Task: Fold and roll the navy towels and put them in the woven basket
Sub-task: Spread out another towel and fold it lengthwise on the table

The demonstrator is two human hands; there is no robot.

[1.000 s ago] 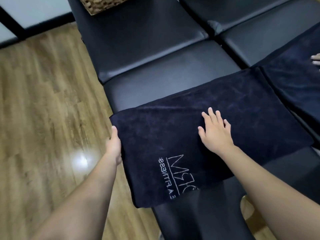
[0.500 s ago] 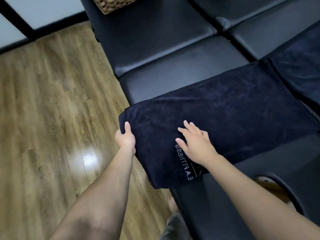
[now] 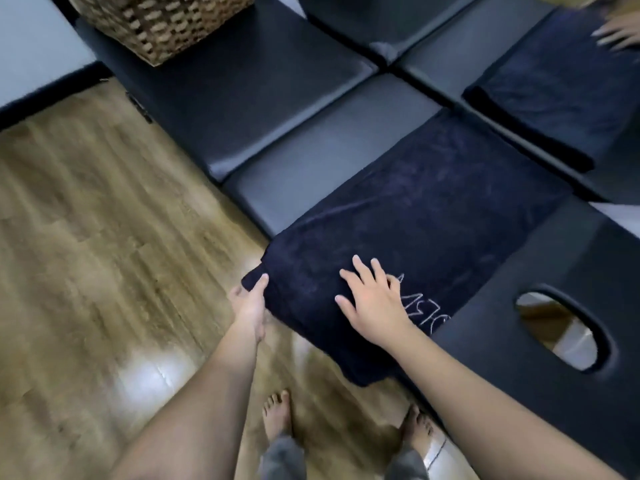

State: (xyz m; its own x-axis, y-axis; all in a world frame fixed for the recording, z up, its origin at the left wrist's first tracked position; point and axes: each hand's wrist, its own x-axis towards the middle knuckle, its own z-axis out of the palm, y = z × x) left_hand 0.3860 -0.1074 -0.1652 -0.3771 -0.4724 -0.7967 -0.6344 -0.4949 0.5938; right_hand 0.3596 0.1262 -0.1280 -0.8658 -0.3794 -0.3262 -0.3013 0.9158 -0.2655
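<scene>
My left hand [image 3: 250, 303] pinches the folded navy terry towel's [image 3: 426, 216] overhanging corner to start the roll; my right hand [image 3: 375, 299], spread flat, pins it to the black padded surface [image 3: 311, 168].

Navy towel [image 3: 426, 216], plush, with pale grey stitched lettering near one end (partly covered). Second towel [image 3: 561, 95] of the same navy. Black padded surface [image 3: 311, 98], faintly glossy. Tan woven basket [image 3: 162, 22] in a checked weave. Honey-brown wood-grain floor [image 3: 86, 237] with white glare. Grey trouser hems [image 3: 282, 459].
</scene>
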